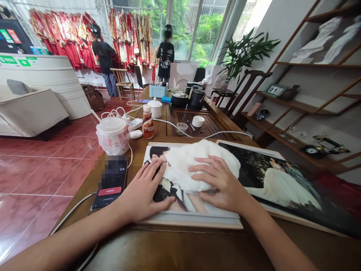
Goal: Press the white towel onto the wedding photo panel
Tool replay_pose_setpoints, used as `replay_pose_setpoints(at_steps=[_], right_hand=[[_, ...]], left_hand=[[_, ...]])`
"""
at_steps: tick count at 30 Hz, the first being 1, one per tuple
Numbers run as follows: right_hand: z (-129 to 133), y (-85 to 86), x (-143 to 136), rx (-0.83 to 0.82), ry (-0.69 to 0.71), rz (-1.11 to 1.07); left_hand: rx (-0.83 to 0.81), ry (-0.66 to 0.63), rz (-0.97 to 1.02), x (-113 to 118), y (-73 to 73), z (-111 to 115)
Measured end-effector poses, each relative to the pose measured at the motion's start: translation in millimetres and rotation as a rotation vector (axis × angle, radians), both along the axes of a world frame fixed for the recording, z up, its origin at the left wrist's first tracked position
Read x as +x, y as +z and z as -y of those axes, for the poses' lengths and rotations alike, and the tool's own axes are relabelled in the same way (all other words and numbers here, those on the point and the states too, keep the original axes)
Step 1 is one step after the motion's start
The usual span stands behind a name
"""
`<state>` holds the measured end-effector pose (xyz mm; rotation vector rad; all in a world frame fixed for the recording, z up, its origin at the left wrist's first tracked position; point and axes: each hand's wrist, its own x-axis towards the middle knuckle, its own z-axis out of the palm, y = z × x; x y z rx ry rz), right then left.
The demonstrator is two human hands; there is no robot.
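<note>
A framed photo print (194, 206) lies flat on the wooden table in front of me. A white fluffy wad (183, 165), like cotton or a soft cloth, covers much of its upper part. My right hand (218, 184) grips the wad from above, fingers curved over its near right side. Flat on the left part of the print rests my left hand (149, 188), its fingers stretched out and holding nothing. To the right, partly beneath the first frame's level of view, is a second framed photo (282, 184) with a white gown in it.
A phone (109, 184) with a cable lies left of the frame. Behind it stand a plastic-wrapped tub (114, 133), a coffee bottle (147, 122) and a white lidded pot (154, 108). A small cup (198, 121) sits on the tea tray (217, 126). Two people stand farther back near hanging garments.
</note>
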<state>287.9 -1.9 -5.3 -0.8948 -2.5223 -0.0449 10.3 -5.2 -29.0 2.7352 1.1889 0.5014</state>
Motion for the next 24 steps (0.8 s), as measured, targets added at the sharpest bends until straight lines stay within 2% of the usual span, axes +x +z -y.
replay_pose_setpoints(at_steps=[2,6,9,14,16,21,24], right_hand=[[2,-0.2,-2,0.014,-0.004,-0.009],[14,0.2,-20,-0.005,0.089,-0.036],[15,0.4,-22,-0.015,0.128,-0.033],[2,0.1,-3,0.027,0.005,-0.012],[2,0.6,-4,0.029,-0.005,-0.018],[17,2.6,-23,-0.023,0.119,-0.026],[15,2.4,-21,-0.021,0.128,-0.029]], left_hand=[[0.0,-0.001,0.002,0,-0.1,0],[-0.001,-0.008,0.007,-1,1.9,0],[0.002,-0.019,-0.002,-1,2.9,0],[-0.007,0.006,-0.002,0,1.1,0],[-0.003,0.004,0.005,0,0.4,0],[0.0,-0.021,-0.002,-1,1.8,0],[-0.003,-0.023,-0.004,0,3.1,0]])
